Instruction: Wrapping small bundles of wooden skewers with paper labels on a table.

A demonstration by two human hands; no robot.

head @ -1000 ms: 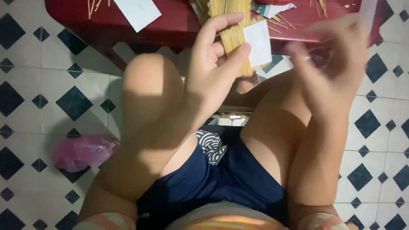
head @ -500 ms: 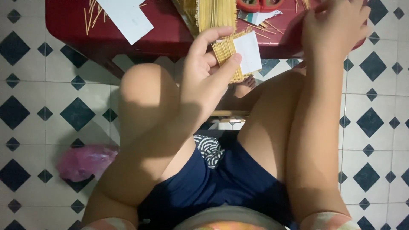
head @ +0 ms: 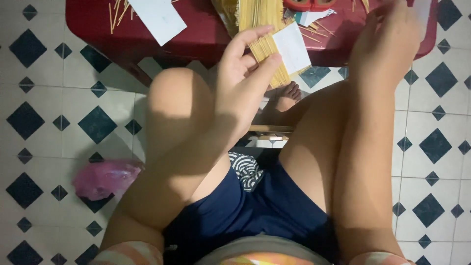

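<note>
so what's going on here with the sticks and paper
A seated person works over a low red table. The left hand grips a bundle of thin sticks with a white paper slip against it. The right hand is up at the table's far edge; what it holds cannot be told. More sticks and a white sheet lie on the table. A pink bag sits on the tiled floor.
</note>
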